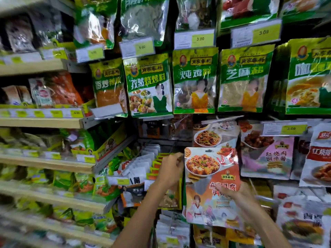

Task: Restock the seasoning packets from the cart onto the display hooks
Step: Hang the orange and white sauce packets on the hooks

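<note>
- Head view: your right hand (234, 194) grasps the mapo tofu seasoning packet (203, 165) from its right side. The thumb lies across the printed front, and the other fingers are hidden behind it.
- You hold the packet upright in front of the lower rows of the display, low and right of centre, with its hang hole at the top.
- Your left hand (171, 169) sits at the packet's upper left corner, fingers curled in and touching its edge. Blur hides whether they pinch the packet or the thin hook (172, 149) rising just above the knuckles.
- Just behind the packet hangs a stir-fry packet (207, 138). To the right is a pink packet (268, 158) under a yellow price tag (291, 128).
- Farther up, a row of green packets (195, 81) hangs across the display, and wooden shelves (41, 122) run along the left.
</note>
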